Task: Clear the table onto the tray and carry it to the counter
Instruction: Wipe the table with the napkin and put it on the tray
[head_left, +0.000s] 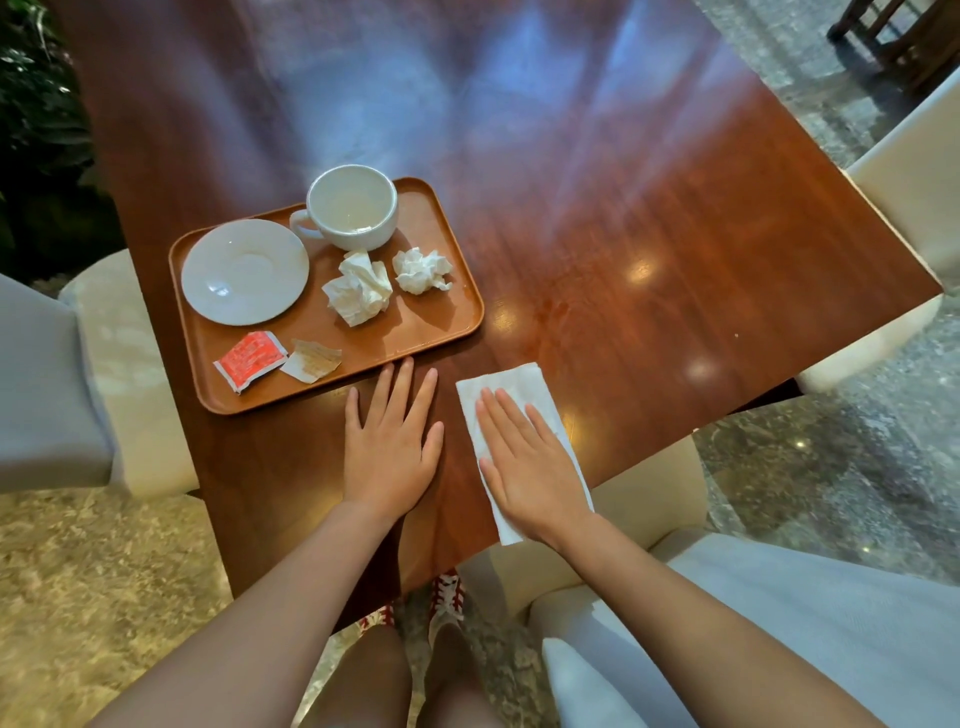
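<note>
An orange-brown tray (447, 327) lies on the left part of the wooden table (649, 249). On it are a white cup (353, 205), a white saucer (244, 271), two crumpled napkins (361, 290) (422, 270), a red sachet (250, 359) and a torn beige sachet (310, 359). My left hand (390, 444) rests flat on the table just in front of the tray, fingers apart, holding nothing. My right hand (530, 465) presses flat on a folded white napkin (511, 384) that lies on the table to the right of my left hand.
Cream upholstered chairs stand at the left (119, 374), the right (914, 192) and near right (779, 623) of the table. Dark plants (36, 130) fill the far left. A stone floor (831, 467) surrounds the table, and dark wooden furniture (904, 36) shows at the top right.
</note>
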